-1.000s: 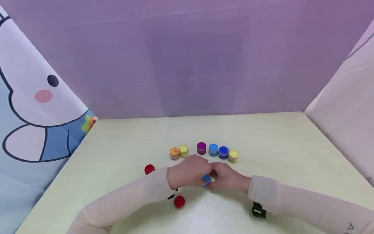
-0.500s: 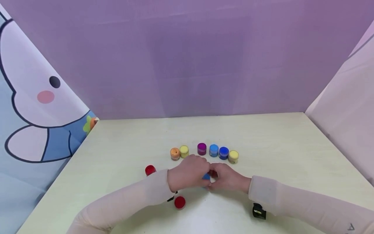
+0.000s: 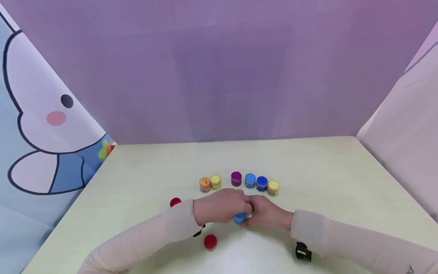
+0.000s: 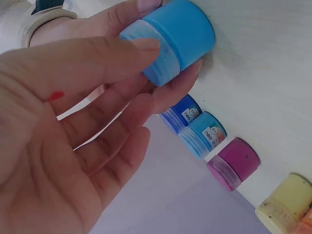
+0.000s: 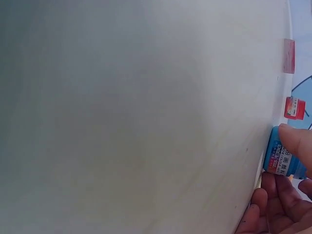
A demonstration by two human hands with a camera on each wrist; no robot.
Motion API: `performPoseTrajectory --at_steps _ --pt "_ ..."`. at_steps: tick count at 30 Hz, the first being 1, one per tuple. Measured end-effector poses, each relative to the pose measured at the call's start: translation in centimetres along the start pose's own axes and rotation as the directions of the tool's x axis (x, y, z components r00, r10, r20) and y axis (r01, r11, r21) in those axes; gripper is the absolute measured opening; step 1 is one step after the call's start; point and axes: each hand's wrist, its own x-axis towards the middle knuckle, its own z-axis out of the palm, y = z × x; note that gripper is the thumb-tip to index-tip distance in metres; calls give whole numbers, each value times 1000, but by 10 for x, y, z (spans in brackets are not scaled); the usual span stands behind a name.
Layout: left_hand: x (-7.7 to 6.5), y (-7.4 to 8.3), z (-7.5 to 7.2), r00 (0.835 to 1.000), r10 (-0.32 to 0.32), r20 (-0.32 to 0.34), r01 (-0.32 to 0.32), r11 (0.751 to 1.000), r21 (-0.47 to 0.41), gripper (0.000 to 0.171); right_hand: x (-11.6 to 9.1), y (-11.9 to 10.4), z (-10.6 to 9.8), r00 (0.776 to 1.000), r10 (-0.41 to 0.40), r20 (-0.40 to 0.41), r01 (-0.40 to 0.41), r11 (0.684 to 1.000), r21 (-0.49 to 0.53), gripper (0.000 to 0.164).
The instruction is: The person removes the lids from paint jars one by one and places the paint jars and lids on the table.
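A light blue paint jar (image 3: 239, 219) with a clear-rimmed lid (image 4: 163, 61) is between both hands, low over the pale table. My left hand (image 3: 220, 206) pinches the lid, its thumb pressed along the side in the left wrist view. From the other side, my right hand (image 3: 268, 213) grips the jar's body between thumb and fingers. The right wrist view shows the jar's printed label (image 5: 281, 159) beside the right thumb. Whether the base touches the table is hard to tell.
Behind the hands stand paint jars: orange (image 3: 205, 184), yellow (image 3: 215, 181), purple (image 3: 236, 178), light blue (image 3: 250, 180), dark blue (image 3: 261, 183) and another yellow jar (image 3: 273, 188). One red jar (image 3: 210, 241) stands nearer; another red jar (image 3: 175, 202) is partly behind the left sleeve.
My left hand has shifted its fingers on the lid, and more of the blue jar shows below them. My right hand keeps its hold. The head view has tilted up slightly.
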Motion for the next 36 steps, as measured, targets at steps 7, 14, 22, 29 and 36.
performPoseTrajectory --at_steps 7,14,22,29,36 --pt "0 -1 3 999 -32 -25 32 999 -3 17 0 0 2 1000 27 -15 -28 999 -36 37" --pt "-1 1 5 984 -176 -20 176 984 0 22 0 1 4 999 20 -40 -22 997 -68 30" --pt "1 4 7 954 -299 -15 298 953 -53 26 1 2 3 999 -18 -27 16 996 -83 30" --pt "-1 1 7 971 -234 -49 232 972 -33 32 1 2 3 999 -12 -33 9 996 -89 32" --pt "-2 -4 7 998 13 -60 -14 1000 -12 27 0 0 2 1000 20 -10 -20 1000 -6 33"
